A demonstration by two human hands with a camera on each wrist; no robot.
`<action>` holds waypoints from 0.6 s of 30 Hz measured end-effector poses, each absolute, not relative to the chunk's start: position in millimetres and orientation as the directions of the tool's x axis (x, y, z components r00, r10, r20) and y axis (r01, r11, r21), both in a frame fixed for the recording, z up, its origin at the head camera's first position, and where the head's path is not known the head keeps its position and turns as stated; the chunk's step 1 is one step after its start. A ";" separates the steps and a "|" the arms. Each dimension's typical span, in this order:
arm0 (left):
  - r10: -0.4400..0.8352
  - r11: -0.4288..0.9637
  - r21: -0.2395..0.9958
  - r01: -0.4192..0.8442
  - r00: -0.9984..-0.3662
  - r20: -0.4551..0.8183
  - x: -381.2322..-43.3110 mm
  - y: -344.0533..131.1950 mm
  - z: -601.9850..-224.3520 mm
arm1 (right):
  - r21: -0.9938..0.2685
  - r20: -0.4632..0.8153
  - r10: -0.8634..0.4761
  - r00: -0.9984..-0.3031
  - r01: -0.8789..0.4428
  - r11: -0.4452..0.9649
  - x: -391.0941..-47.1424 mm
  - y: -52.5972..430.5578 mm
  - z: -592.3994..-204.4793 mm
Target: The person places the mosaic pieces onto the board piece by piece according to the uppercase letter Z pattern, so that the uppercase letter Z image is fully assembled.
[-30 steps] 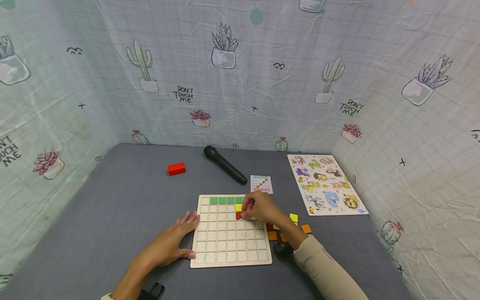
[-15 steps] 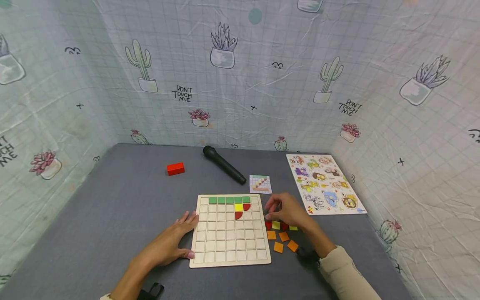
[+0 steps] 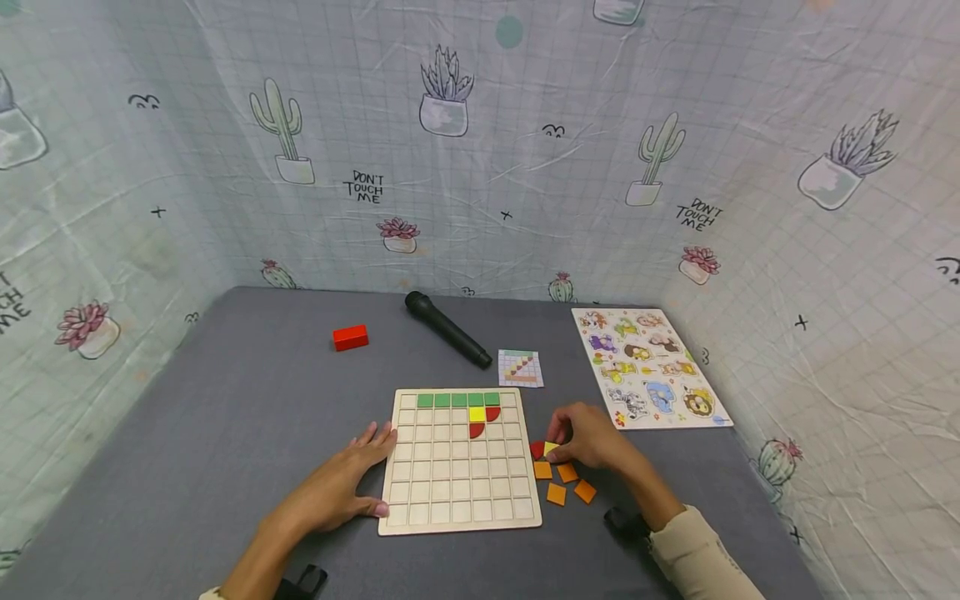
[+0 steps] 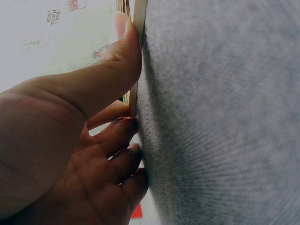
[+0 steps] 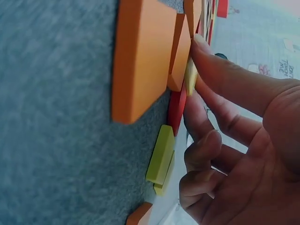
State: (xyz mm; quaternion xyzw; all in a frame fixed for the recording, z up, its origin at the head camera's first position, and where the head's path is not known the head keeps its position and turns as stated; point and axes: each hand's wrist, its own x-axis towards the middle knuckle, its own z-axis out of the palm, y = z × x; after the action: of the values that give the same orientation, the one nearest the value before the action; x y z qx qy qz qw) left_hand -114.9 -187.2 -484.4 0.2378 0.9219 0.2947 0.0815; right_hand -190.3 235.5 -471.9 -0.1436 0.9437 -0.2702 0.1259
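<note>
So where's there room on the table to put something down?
The biggest bare patch of table is left of the red block and the left hand. There's another between the animal board and the right sleeve. It's crowded just right of the grid board: orange tiles, a red tile, and the right hand pinching a yellow tile.

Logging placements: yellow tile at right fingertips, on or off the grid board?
Off: the yellow tile at the right hand is beyond the right edge of the grid board.
</note>
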 end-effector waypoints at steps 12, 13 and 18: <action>0.474 0.730 0.578 0.364 -0.880 -0.044 -117.1 -186.2 -485.0 | -0.629 -0.036 -0.407 -0.913 -0.296 0.719 -194.0 231.0 -469.4; 0.473 0.728 0.582 0.362 -0.880 -0.045 -116.9 -186.2 -484.7 | -0.631 -0.028 -0.404 -0.914 -0.297 0.716 -194.1 229.2 -468.5; 0.480 0.722 0.582 0.375 -0.877 -0.030 -115.9 -187.6 -483.0 | -0.649 -0.011 -0.376 -0.927 -0.280 0.707 -194.8 213.7 -463.5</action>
State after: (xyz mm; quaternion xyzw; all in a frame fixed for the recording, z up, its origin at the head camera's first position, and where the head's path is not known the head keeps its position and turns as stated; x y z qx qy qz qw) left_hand -115.9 -187.6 -483.0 0.2313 0.9235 0.2925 0.0897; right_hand -194.8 213.7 -463.5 -0.1779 0.9212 -0.3386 0.0712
